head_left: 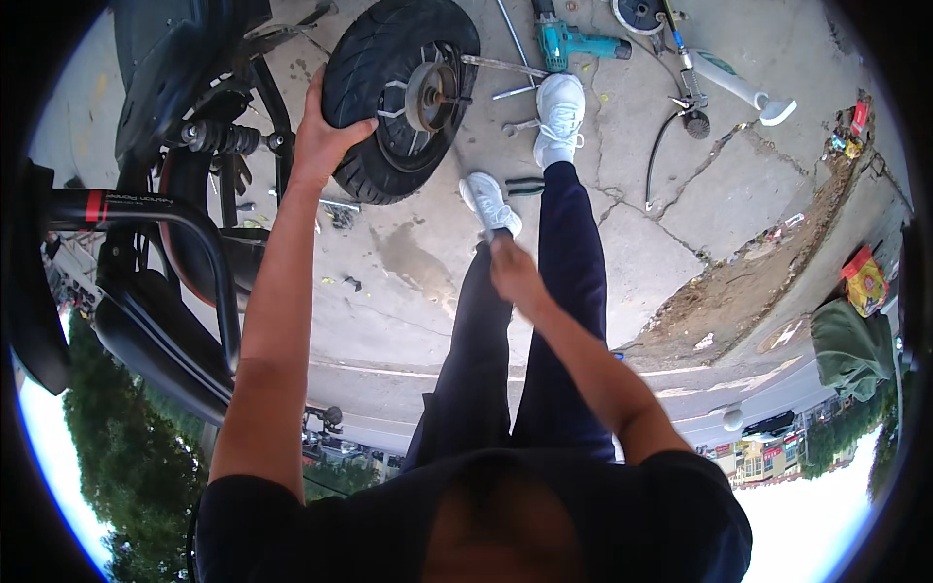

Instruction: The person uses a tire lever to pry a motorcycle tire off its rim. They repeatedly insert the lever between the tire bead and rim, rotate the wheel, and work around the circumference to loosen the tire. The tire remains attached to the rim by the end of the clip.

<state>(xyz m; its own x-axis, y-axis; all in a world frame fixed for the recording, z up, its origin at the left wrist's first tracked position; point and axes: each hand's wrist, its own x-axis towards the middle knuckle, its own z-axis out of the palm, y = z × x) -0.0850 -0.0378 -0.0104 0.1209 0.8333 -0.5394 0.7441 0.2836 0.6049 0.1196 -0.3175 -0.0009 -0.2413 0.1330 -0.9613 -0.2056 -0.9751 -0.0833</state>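
A small wheel with a black tyre (352, 73) stands upright on the concrete, its hub and axle (432, 97) facing right. My left hand (326, 141) grips the tyre's near left side, with the thumb across the sidewall and the fingers behind it. My right hand (515, 272) hangs in front of my left shin, below the white shoe. Its fingers are curled closed and slightly blurred; what they hold, if anything, cannot be seen. A flat metal bar (505, 66) reaches from beside the wheel toward my right shoe.
A black two-wheeler frame (126, 209) fills the left. Beyond my shoes lie a teal power tool (569, 41), a wrench (521, 126) and dark-handled pliers (525, 186). An inflator with a hose (692, 87) lies at right. The concrete is cracked, with a dirt strip (719, 277).
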